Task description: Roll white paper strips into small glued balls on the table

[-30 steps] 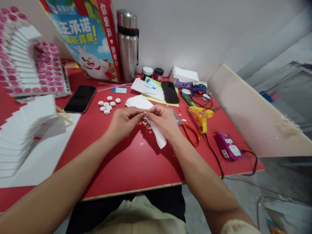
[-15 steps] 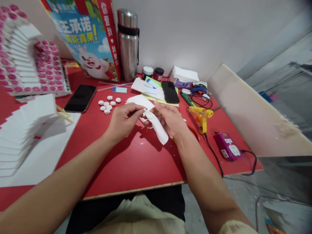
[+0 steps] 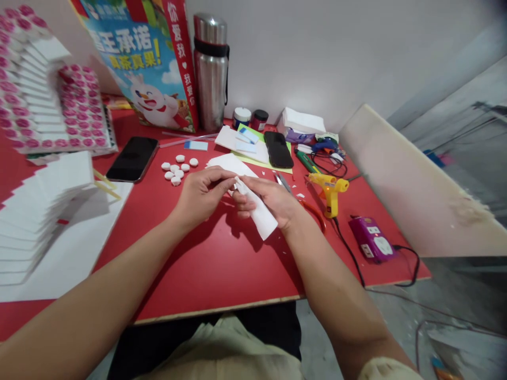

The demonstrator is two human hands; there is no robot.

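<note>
A white strip of thin paper (image 3: 259,214) hangs between my two hands over the red table. Its upper end is pinched and bunched between the thumb and forefinger of my left hand (image 3: 204,192). My right hand (image 3: 277,198) also holds the strip, with fingers curled behind and around it near the top. The strip's free end slants down to the right, below the right palm. Behind my hands lies a stack of white paper (image 3: 233,164). Several small white rolled pieces (image 3: 176,170) sit loosely grouped left of the stack.
Orange-handled scissors (image 3: 315,211) lie beside my right wrist. Farther right are a yellow glue gun (image 3: 329,190) and a purple power socket (image 3: 372,240) with cords. Two phones, (image 3: 132,158) a steel flask (image 3: 210,74) and a fanned white paper structure (image 3: 39,216) stand around.
My right hand has shifted slightly and its fingers now wrap across the paper strip. The strip's free end has swung a little down and right and looks flatter. The left hand keeps its pinch.
</note>
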